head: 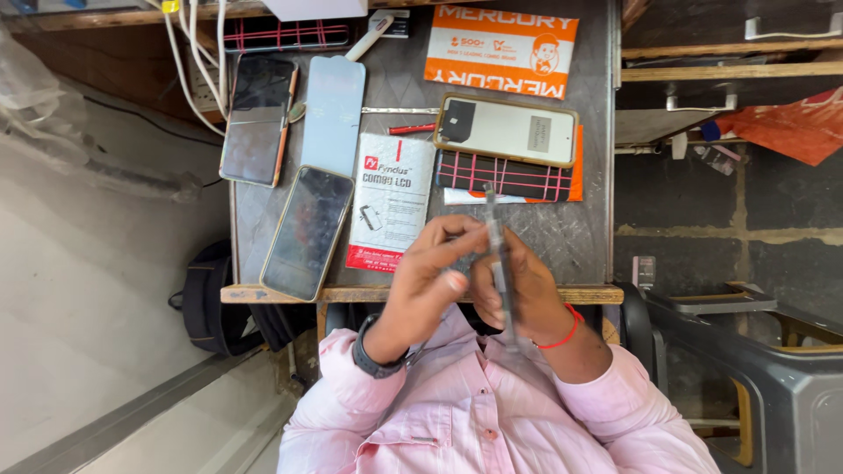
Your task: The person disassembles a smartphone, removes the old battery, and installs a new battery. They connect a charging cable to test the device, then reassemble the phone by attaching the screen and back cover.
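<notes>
While both hands [479, 281] pinch an edge-on phone [500, 263], a sealed white packet [391, 202] lies nearby — contents hidden.

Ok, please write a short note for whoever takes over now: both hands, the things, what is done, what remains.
Right grip: holds a thin phone edge-on, over the near table edge.
Left grip: fingertips pinch the same phone near its top.
On the table: dark phone, white packet, pale phone lying back up.
Done: the thin phone is in hand, off the table.
Left: it is not yet set down.
</notes>
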